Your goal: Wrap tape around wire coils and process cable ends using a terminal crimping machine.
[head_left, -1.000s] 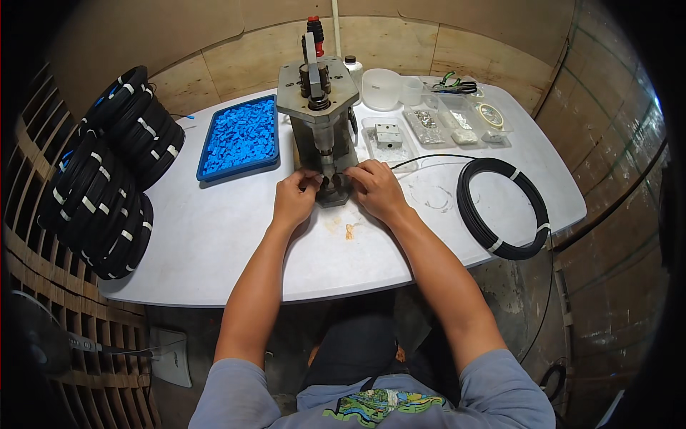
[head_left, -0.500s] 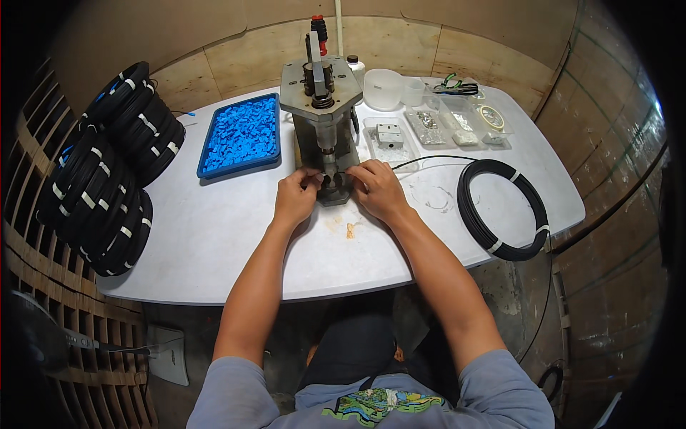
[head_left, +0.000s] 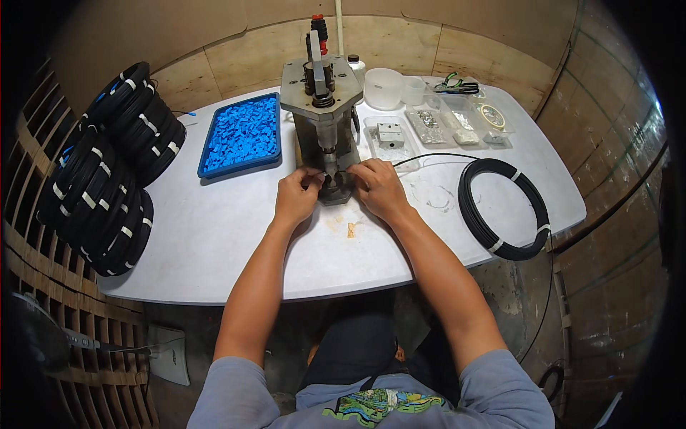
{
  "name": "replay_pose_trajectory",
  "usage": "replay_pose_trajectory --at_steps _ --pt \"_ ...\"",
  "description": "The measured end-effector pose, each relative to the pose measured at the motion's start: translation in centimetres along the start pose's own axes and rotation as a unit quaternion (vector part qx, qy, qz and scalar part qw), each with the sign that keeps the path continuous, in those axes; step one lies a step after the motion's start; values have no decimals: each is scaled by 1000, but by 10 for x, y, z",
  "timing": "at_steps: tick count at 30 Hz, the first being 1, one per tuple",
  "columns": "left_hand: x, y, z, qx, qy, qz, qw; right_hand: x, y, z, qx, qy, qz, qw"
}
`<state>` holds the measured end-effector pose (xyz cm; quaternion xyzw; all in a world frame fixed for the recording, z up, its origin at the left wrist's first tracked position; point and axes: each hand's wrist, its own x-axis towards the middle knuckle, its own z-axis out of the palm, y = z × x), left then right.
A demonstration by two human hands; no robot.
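A metal bench press [head_left: 325,107] with a vertical ram stands on the white table in front of me. My left hand [head_left: 297,191] is at the left side of its lower die [head_left: 336,191], fingertips pinched together. Whatever small piece sits between them is too hidden to name. On the other side of the die, my right hand [head_left: 377,187] has its fingers closed on a thin black cable [head_left: 429,155]. That cable runs right to a tied black coil [head_left: 468,207] at the table's right edge. The cable's end at the die is hidden by my fingers.
A blue tray [head_left: 202,171] full of small blue pieces lies left of the press. Stacked black cable coils [head_left: 100,207] stand far left. Behind my right hand are a metal block [head_left: 390,134], clear trays of small parts [head_left: 427,127], white tubs [head_left: 383,89] and green-handled cutters [head_left: 457,86].
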<state>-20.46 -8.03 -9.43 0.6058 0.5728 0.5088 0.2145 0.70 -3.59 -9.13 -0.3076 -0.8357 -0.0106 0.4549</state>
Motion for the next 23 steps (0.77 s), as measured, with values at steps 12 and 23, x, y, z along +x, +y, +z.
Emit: replay_pose_trajectory --at_steps 12,23 --pt "0 -1 1 -10 2 5 1000 -1 -1 -2 -5 -4 0 1000" --pt "0 -1 0 -5 4 -3 1000 -2 -3 -3 -4 -12 1 1000"
